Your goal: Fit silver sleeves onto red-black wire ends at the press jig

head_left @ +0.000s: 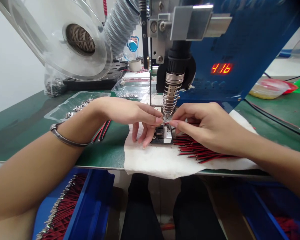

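Observation:
Both hands meet under the spring-wrapped tip [173, 88] of a soldering machine, above a small metal fixture [167, 135]. My left hand [132, 115] comes in from the left, thumb and forefinger pinched at the fixture, its other fingers hanging down; what they pinch is too small to name. From the right, my right hand [202, 123] pinches a thin wire end, reddish, close to the tip. A pile of red and black wires [197, 150] lies on a white cloth [152, 163] below my right hand.
A blue machine housing [215, 86] with red digits stands behind. A clear fume hood [57, 40] hangs upper left. Clear trays [52, 111] of metal parts are on the green table [15, 133]. Blue bins [90, 200] of wires sit below the table edge.

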Motion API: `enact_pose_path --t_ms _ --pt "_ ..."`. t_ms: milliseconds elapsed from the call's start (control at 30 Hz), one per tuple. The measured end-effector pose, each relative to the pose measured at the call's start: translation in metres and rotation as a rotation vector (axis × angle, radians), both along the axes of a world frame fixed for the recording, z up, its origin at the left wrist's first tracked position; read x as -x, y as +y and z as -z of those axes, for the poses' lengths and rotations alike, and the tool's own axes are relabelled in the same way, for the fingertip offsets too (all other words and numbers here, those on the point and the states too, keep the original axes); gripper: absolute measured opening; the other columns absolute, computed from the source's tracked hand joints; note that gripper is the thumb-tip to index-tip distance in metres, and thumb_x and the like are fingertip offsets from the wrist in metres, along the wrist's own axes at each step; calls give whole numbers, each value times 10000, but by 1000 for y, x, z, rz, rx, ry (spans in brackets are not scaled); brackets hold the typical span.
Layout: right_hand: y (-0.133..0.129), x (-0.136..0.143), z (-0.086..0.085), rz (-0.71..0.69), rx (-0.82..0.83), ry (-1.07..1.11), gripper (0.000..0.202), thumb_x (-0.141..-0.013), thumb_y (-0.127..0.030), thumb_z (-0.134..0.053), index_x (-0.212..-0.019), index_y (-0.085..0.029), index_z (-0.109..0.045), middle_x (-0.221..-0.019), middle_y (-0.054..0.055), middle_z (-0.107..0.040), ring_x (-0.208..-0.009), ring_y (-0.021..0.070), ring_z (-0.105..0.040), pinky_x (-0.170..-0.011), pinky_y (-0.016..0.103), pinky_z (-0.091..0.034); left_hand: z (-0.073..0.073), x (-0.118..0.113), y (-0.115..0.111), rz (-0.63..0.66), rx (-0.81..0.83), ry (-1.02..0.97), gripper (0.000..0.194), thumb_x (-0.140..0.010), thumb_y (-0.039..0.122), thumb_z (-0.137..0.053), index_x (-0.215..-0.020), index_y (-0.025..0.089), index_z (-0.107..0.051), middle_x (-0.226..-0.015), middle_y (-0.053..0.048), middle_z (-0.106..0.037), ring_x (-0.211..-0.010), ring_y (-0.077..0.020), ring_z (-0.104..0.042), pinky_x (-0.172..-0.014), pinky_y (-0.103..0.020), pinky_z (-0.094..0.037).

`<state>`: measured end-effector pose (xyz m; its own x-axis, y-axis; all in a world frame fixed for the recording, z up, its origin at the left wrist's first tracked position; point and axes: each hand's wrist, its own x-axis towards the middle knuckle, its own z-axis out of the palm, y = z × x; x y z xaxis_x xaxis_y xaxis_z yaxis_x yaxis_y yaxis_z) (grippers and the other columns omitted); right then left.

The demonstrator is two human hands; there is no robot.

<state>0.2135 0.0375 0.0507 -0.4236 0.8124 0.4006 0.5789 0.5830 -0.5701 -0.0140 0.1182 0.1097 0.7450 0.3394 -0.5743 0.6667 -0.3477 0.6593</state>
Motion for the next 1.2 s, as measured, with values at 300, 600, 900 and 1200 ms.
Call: enact_pose_path --t_ms 300,600,900,1200 --pt "-1 0 -1 -4 17 13 179 -1019 -312 -668 -893 -210 -744 -690 -45 -718 -534 114 -555 -642 297 -432 -1 0 -2 13 19 -5 382 -1098 396 -449 -820 194 -616 -824 -80 -782 -787 -214 -710 -713 -272 -551" --pt "0 -1 -2 -12 2 -4 179 -1014 -308 -655 -889 -210 -737 -678 -39 -717 -530 122 -561 -625 301 -418 1 1 1 5 45 -31 317 -1057 380 -510 -828 193 -626 -813 -61 -782 -831 -218 -728 -758 -274 -573" --pt "-1 1 -2 12 31 11 210 -1011 -360 -666 -873 -220 -738 -705 -17 -736 -558 146 -584 -620 319 -431 -1 0 -1 5 62 -31 273 -1055 374 -552 -839 208 -570 -814 -62 -774 -795 -200 -715 -726 -256 -566" --pt "1 -1 -2 -3 29 2 206 -1014 -350 -665 -870 -222 -737 -638 -45 -666 -538 132 -543 -629 308 -416 -2 1 -2 5 51 -25 335 -1072 403 -523 -853 183 -650 -819 -86 -775 -821 -205 -713 -772 -255 -594"
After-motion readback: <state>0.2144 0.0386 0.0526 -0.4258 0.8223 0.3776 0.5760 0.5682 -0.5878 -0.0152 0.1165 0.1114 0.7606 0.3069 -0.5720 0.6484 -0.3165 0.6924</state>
